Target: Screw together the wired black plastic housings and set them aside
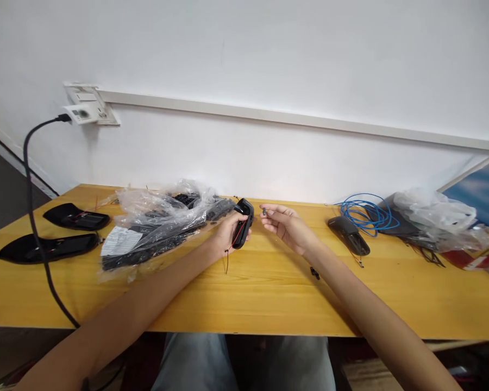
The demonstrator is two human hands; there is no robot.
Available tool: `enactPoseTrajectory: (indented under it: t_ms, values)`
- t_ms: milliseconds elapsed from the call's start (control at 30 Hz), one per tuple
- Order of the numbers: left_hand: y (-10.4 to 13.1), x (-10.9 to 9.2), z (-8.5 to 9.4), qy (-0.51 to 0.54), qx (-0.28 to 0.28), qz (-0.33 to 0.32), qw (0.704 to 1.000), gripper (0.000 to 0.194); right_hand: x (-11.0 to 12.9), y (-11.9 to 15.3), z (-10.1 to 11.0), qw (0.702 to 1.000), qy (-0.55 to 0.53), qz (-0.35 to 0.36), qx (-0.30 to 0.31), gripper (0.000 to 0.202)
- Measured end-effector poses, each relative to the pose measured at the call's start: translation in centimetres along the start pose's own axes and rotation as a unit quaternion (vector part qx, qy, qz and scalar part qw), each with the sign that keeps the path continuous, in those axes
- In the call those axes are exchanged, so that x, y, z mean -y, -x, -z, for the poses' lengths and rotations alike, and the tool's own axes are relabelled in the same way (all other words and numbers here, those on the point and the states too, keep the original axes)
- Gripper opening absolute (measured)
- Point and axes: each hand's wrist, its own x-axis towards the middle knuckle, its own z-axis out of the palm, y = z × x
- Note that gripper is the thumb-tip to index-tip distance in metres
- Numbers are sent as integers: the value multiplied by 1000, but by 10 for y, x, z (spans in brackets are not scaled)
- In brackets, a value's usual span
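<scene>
My left hand is wrapped round a black plastic housing, holding it upright above the table; a red wire runs along it and a thin dark wire hangs below. Just to the right, my right hand pinches a small dark part between thumb and fingertips, apart from the housing. Small black pieces lie on the table beneath my right forearm.
On the wooden table are two black shells at left, a plastic bag of black parts, another black housing, a blue cable coil and plastic bags at right. A black cable hangs in front at left.
</scene>
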Motion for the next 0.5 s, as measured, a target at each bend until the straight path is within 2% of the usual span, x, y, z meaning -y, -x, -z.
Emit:
enactPoseTrajectory:
  t_ms: [167, 367, 500]
  values:
    - [-1, 0, -1, -2, -6, 16, 1000, 31, -7, -2, -2, 999, -34, -7, -18, 39]
    - [-1, 4, -5, -37, -8, -27, 999, 33, -13, -1, -4, 999, -4, 15, -46, 46]
    - [3, 3, -10, -70, -13, -50, 996, 35, -16, 2, -8, 998, 13, 21, -62, 42]
